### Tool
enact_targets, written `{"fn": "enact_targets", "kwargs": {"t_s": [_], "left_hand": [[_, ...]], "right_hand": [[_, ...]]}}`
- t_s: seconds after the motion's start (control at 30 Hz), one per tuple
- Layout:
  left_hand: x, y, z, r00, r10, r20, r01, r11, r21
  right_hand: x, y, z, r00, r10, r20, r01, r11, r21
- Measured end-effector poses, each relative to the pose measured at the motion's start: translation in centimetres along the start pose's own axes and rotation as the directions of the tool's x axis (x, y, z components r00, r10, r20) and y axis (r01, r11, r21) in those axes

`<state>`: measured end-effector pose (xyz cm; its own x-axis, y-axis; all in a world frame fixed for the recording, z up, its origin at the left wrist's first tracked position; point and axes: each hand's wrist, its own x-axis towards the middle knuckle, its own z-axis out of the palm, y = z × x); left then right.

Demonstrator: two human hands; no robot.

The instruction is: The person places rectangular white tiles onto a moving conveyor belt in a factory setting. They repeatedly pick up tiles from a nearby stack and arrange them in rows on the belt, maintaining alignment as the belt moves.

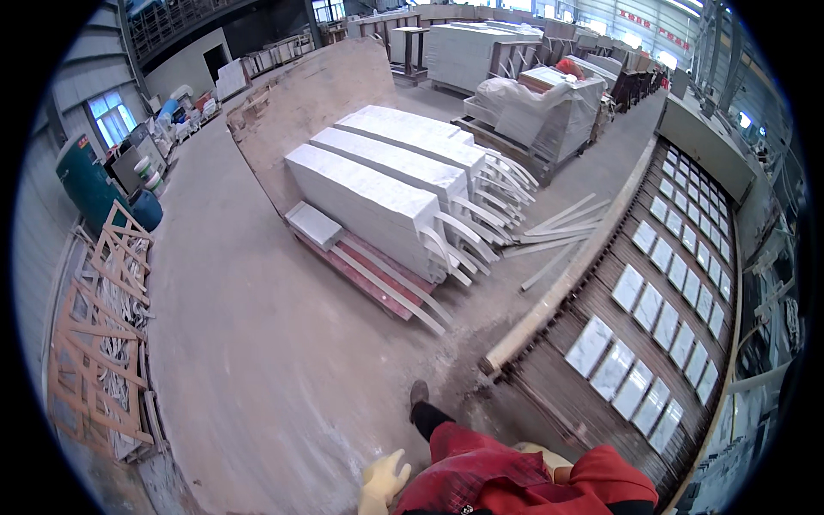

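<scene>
My left hand (pixel 383 483), in a pale yellow glove, hangs low beside my red apron (pixel 476 470) with its fingers apart and nothing in them. Part of another yellow glove, my right hand (pixel 549 461), shows between the apron and my red right sleeve (pixel 609 477). Its fingers are mostly hidden, so I cannot make out whether it holds anything. Nearest on the right is a roller conveyor (pixel 536 378) carrying rows of white, grey-veined stone tiles (pixel 631 390). Ahead, long stacks of white stone slabs (pixel 369 189) lie on a red pallet (pixel 378 287), pale strips sticking out of their ends.
Loose pale strips (pixel 558 227) lie on the floor between the stacks and the conveyor. A large brown board (pixel 318 86) stands behind the stacks. Plastic-wrapped goods (pixel 541 107) are farther back. Wooden frames (pixel 103 343) and a green tank (pixel 90 184) line the left wall.
</scene>
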<state>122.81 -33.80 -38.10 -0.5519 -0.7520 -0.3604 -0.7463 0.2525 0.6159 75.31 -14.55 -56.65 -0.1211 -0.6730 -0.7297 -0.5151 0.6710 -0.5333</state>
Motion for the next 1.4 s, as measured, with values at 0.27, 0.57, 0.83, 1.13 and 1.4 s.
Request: {"fn": "enact_targets", "kwargs": {"t_s": [0.27, 0.57, 0.83, 1.13, 1.4], "left_hand": [[16.2, -4.0, -18.8, 0.998, 0.048, -0.036, -0.044, 0.994, 0.102], [25.0, -8.9, -31.9, 0.975, -0.078, -0.206, 0.088, 0.995, 0.038], [39.0, -15.1, -37.6, 0.981, 0.109, -0.16, -0.1, 0.993, 0.064], [66.4, -22.0, -49.9, 0.968, 0.192, 0.164, -0.217, 0.964, 0.152], [89.0, -28.5, -53.1, 0.972, 0.066, 0.227, -0.124, 0.96, 0.251]], "right_hand": [[15.9, -25.9, -9.2, 0.98, 0.141, -0.137, -0.117, 0.978, 0.17], [24.5, -40.3, -12.2, 0.962, 0.141, -0.232, -0.071, 0.956, 0.284], [24.5, -41.5, -8.6, 0.922, 0.275, -0.272, -0.204, 0.943, 0.263], [33.0, -57.9, -8.7, 0.759, 0.599, -0.254, -0.15, 0.542, 0.827], [39.4, -73.8, -13.8, 0.743, 0.622, -0.248, -0.128, 0.496, 0.859]]}}
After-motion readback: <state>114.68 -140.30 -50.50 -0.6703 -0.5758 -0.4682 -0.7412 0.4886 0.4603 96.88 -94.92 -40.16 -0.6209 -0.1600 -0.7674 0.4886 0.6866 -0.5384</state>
